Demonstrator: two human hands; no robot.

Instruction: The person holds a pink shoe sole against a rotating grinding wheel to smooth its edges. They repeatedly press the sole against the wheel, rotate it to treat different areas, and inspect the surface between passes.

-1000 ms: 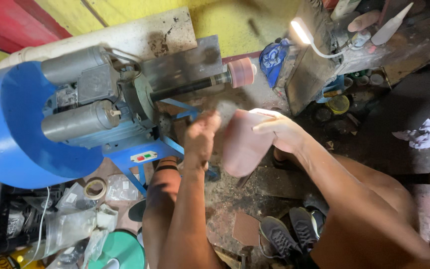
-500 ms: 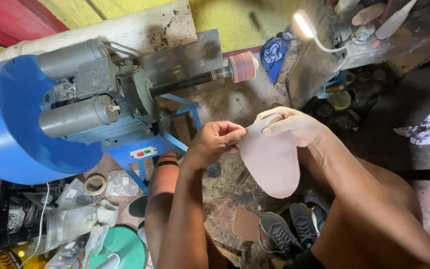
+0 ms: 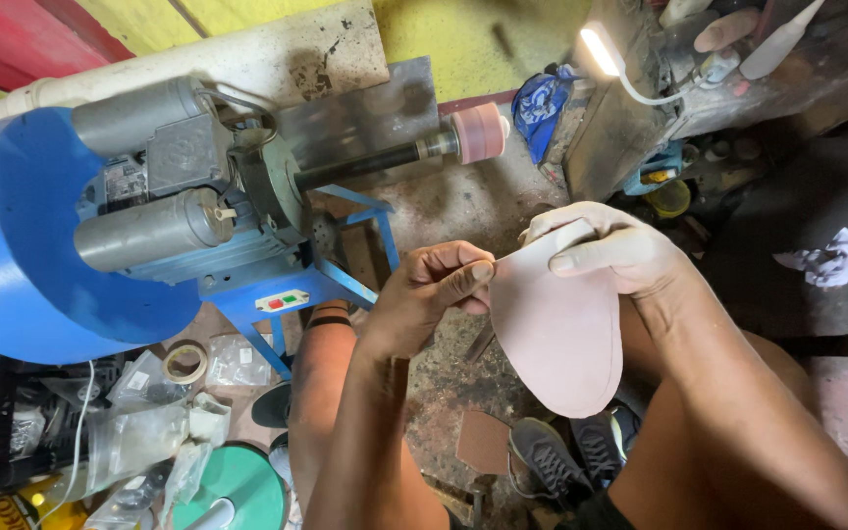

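Together, both hands held a pale pink sole-shaped sheet (image 3: 561,344) above the person's knees. Left hand (image 3: 434,294) pinched its upper left edge between thumb and fingers; right hand (image 3: 610,250) clamped the top. Beyond them stood a blue grinding machine (image 3: 130,226) with its pink sanding drum (image 3: 476,132).

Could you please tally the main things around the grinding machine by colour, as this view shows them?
Blue: 2, the machine guard and the machine frame
Pink: 2, the sanding drum and the sole-shaped piece pinched by the left hand and right hand
Grey: 2, the motor cylinders
Green: 1, the round lid
Total: 7
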